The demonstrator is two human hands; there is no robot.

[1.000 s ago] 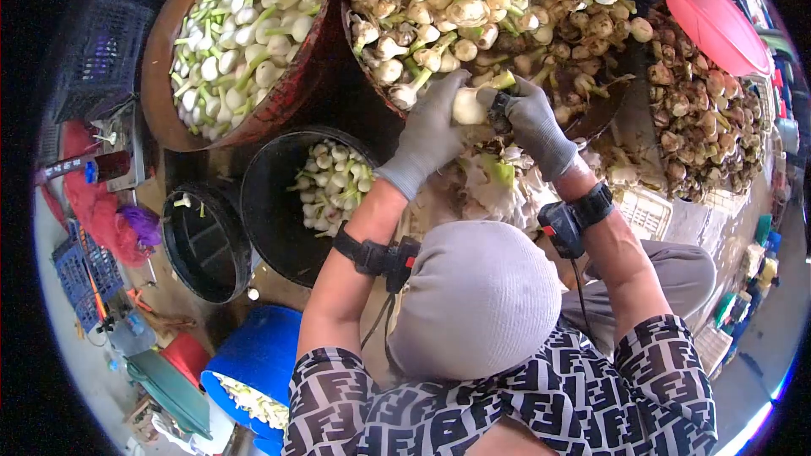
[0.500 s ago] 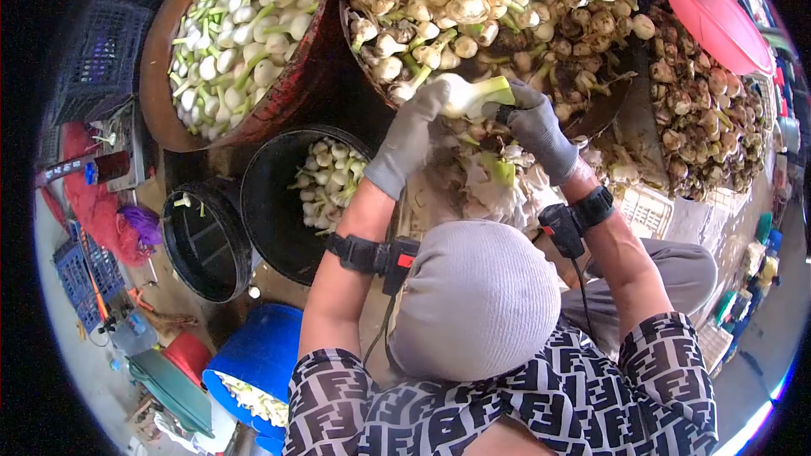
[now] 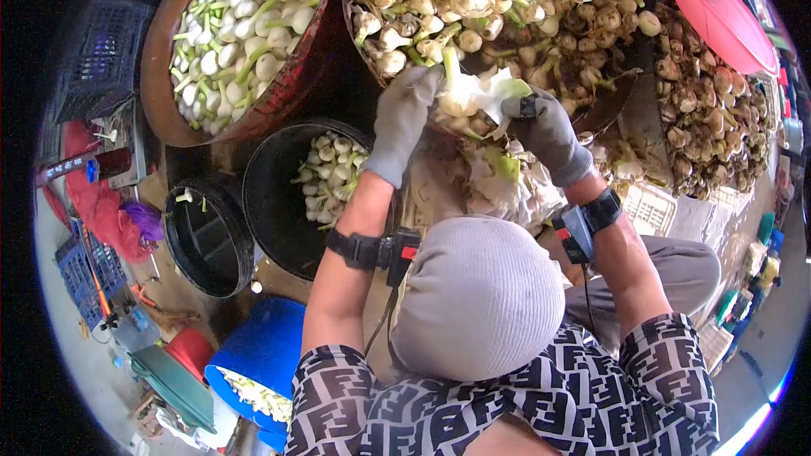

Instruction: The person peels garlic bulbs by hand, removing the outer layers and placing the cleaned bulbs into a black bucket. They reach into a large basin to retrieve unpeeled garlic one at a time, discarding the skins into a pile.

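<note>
My gloved left hand grips a pale garlic bulb at its left side, the cut green-white stem pointing up. Opposite it, my gloved right hand is closed on a loose sheet of white garlic skin that spreads away from the bulb. A small dark piece sits at the right thumb; its kind is unclear. Just below the hands lies a heap of peeled-off skins. Behind them, a wide basin holds a pile of unpeeled garlic.
At upper left stands a large reddish tub of cleaned garlic. A black bucket with some bulbs and a smaller black bucket are at left. A blue barrel is lower left. More garlic and a pink basin lie at right.
The bulb has turned from lying sideways to stem up. Its outer skin now hangs loose toward my right hand, which has moved slightly down and right.
</note>
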